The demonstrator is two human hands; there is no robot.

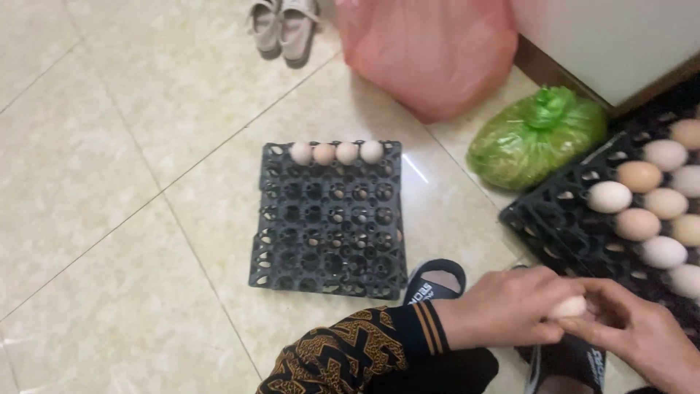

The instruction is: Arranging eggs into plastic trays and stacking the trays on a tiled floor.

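Note:
My left hand (pixel 510 306) and my right hand (pixel 642 335) meet at the lower right, both closed around one pale egg (pixel 569 306). Only the egg's end shows between the fingers. Just above the hands lies a black egg tray (pixel 554 219) holding several white and tan eggs (pixel 638 197) along its right side. A second black egg tray (pixel 328 219) sits on the tiled floor in the middle, with several eggs (pixel 335 153) in its far row and the other cups bare. My left arm wears a black and gold patterned sleeve (pixel 343 354).
A green plastic bag (pixel 536 135) lies between the two trays. A pink plastic bag (pixel 430 51) sits behind it by a white cabinet (pixel 620 36). A pair of beige shoes (pixel 284 25) stands at the top. My black sandal (pixel 434 281) touches the middle tray's near corner.

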